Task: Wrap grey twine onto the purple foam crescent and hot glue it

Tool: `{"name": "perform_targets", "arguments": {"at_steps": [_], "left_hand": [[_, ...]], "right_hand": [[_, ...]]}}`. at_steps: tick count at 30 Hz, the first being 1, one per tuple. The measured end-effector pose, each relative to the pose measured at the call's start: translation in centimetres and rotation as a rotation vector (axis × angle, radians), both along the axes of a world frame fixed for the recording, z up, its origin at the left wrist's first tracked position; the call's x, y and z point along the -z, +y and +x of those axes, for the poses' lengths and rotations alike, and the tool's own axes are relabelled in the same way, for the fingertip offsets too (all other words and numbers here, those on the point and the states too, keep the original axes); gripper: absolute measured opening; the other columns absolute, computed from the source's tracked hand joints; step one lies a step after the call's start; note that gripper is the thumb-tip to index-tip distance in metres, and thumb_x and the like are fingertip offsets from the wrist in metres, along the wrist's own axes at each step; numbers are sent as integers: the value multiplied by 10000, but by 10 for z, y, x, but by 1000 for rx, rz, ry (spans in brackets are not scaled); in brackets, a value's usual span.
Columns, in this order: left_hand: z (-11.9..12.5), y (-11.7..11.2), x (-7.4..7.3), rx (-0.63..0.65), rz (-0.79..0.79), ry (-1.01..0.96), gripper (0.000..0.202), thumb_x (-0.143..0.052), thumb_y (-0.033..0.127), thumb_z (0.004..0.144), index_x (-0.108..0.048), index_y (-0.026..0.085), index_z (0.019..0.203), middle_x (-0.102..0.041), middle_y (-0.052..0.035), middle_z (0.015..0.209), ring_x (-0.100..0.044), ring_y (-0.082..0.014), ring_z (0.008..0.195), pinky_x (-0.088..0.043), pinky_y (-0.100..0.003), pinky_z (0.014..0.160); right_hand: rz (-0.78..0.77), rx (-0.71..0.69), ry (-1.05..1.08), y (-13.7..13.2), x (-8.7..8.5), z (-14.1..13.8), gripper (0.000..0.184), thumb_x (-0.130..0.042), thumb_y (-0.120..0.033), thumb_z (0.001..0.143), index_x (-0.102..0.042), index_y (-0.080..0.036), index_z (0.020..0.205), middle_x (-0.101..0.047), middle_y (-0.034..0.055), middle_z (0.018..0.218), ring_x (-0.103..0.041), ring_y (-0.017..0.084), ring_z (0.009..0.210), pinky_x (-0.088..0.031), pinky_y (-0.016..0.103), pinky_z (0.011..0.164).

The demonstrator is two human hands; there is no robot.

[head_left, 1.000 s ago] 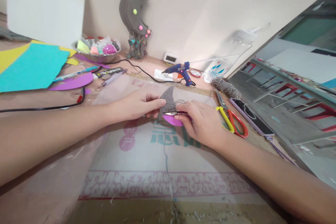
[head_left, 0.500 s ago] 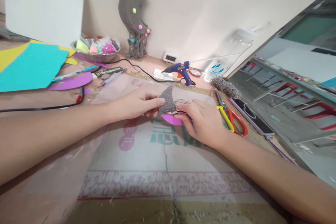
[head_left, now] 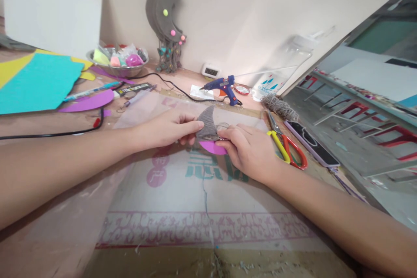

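Observation:
A purple crescent shape (head_left: 211, 146), its upper part wound in grey yarn (head_left: 207, 124), lies on a flattened cardboard sheet (head_left: 182, 200). My left hand (head_left: 169, 127) pinches the yarn-wrapped left edge. My right hand (head_left: 247, 150) is closed on a small metal snip (head_left: 213, 138) held across the crescent where the yarn ends. A loose loop of yarn curls just above my right fingers.
A blue glue gun (head_left: 223, 87) with a black cable lies behind. Red-and-yellow scissors (head_left: 286, 147), a yarn bundle (head_left: 280, 107) and a phone (head_left: 311, 143) sit to the right. Left are coloured foam sheets (head_left: 35, 82), pens and a metal bowl (head_left: 117, 61). A finished yarn moon (head_left: 164, 13) leans on the wall.
Both hands stay on the crescent; the right hand has crept slightly up and left with the snip. Nothing else has moved.

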State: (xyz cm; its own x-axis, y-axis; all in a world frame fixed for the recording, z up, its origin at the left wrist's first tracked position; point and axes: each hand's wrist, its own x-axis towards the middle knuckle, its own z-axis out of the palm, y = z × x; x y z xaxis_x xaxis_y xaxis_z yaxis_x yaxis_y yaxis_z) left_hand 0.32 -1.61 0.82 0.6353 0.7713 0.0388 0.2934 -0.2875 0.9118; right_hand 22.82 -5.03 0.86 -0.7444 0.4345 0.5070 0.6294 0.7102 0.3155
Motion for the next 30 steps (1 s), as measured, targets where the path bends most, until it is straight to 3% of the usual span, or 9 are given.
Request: {"name": "perform_targets", "arguments": {"at_steps": [8, 30], "left_hand": [[1, 0, -1, -26, -30, -2, 333, -439, 336, 898, -544, 153, 641, -577, 24, 551, -480, -62, 459, -377, -180, 464], [1, 0, 0, -17, -21, -9, 342, -442, 322, 898, -532, 151, 615, -567, 27, 537, -468, -55, 451, -370, -176, 457]], "right_hand": [[-41, -20, 97, 1, 1, 0, 141, -493, -290, 911, -534, -162, 956, -665, 54, 821, -603, 163, 735, -442, 271, 635], [-32, 4, 9, 0, -2, -3, 145, -503, -285, 916, -552, -148, 920, -656, 44, 789, -562, 151, 698, -408, 266, 632]]}}
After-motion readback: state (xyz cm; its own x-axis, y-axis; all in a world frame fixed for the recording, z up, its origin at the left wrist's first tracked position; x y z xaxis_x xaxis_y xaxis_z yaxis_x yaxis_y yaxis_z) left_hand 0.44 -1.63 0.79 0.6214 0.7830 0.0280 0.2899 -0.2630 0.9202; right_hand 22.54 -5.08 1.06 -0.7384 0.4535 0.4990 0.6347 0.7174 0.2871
